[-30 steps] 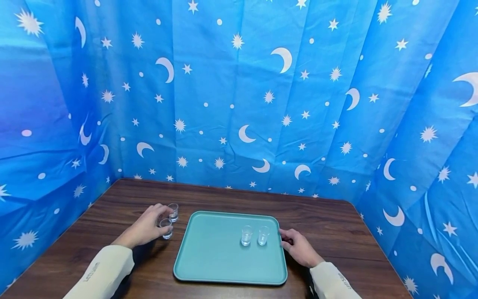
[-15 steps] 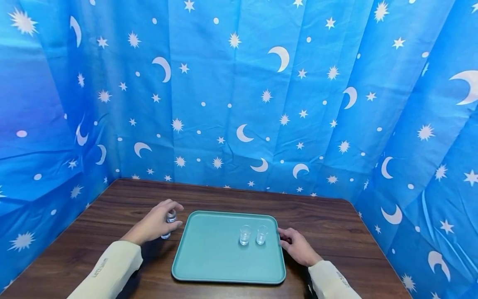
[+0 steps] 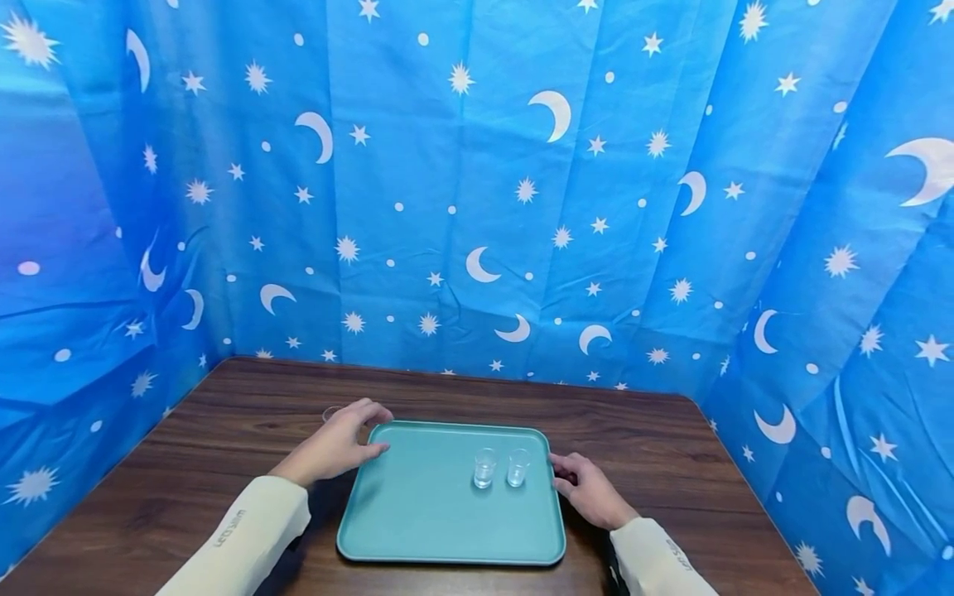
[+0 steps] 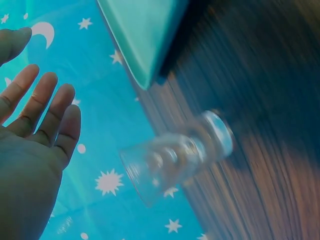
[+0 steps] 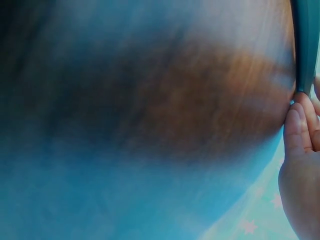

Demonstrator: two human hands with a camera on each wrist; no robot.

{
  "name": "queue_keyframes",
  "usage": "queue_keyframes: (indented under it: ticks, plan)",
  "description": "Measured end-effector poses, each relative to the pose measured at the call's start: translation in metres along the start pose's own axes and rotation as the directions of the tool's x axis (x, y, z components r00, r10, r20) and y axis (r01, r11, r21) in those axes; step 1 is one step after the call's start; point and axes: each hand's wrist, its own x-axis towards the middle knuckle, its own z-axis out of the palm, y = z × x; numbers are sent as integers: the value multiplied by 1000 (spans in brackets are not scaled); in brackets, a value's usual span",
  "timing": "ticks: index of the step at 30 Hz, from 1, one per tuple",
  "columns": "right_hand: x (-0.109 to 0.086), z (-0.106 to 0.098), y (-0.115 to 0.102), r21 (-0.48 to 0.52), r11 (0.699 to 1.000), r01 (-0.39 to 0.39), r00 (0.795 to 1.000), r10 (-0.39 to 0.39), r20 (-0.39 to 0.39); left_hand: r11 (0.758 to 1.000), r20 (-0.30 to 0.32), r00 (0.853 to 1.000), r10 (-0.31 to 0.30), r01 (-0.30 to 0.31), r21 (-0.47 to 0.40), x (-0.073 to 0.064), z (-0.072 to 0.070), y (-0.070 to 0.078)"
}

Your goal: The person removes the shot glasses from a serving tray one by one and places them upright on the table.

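Observation:
My left hand (image 3: 339, 443) is over the left rim of the green tray (image 3: 450, 530), fingers spread and holding nothing. A small clear shot glass (image 4: 177, 157) stands on the table beside that hand, blurred in the left wrist view. In the head view my hand hides most of it, and only a rim (image 3: 330, 413) shows behind the knuckles. Two more clear shot glasses (image 3: 484, 469) (image 3: 517, 468) stand upright side by side on the tray's right half. The fingertips of my right hand (image 3: 592, 494) touch the tray's right rim from outside.
The tray lies flat on a dark wood table (image 3: 686, 488), near its front edge. A blue curtain (image 3: 417, 207) with white moons and stars stands behind the table and along both sides.
My left hand has moved right, from around the shot glasses on the table to the tray's left rim, leaving them standing. My right hand stays at the right rim.

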Motion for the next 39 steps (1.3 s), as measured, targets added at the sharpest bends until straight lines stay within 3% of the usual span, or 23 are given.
queue_keyframes:
  ticks: [19, 39]
  plan:
    - [1, -1, 5, 18, 1000, -17, 1000, 16, 6, 993, 75, 992, 101, -96, -61, 35, 39, 38]
    - [1, -2, 4, 32, 999, -17, 1000, 17, 3, 997, 228, 973, 43, -29, -67, 53, 67, 73]
